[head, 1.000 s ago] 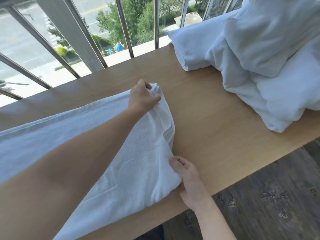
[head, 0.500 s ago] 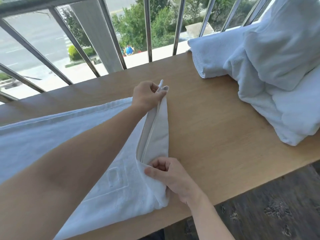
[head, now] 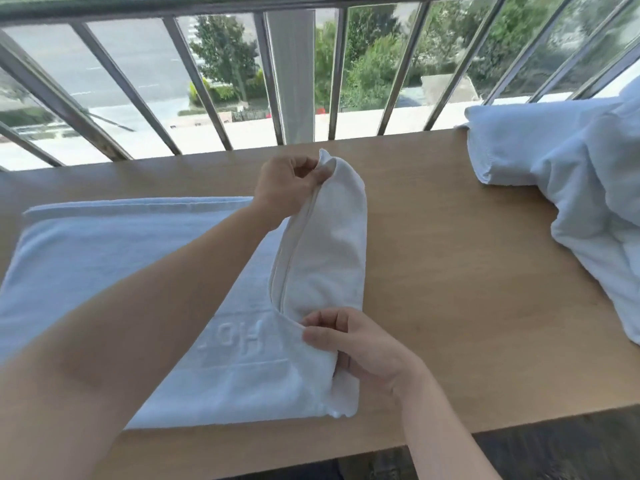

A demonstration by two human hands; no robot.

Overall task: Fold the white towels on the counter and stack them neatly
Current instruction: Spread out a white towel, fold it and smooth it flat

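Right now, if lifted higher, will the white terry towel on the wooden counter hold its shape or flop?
Probably floppy: the white terry towel sags in a curve between the left hand and right hand pinching its raised edge. Likely light for its size, since fingertip pinches hold that end up. Its fuzzy pile should resist slipping.

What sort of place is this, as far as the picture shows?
Likely a hotel room on an upper floor: the white towel bears embossed letters, more towels lie heaped on a wooden counter, and beyond the metal railing a street with trees lies below.
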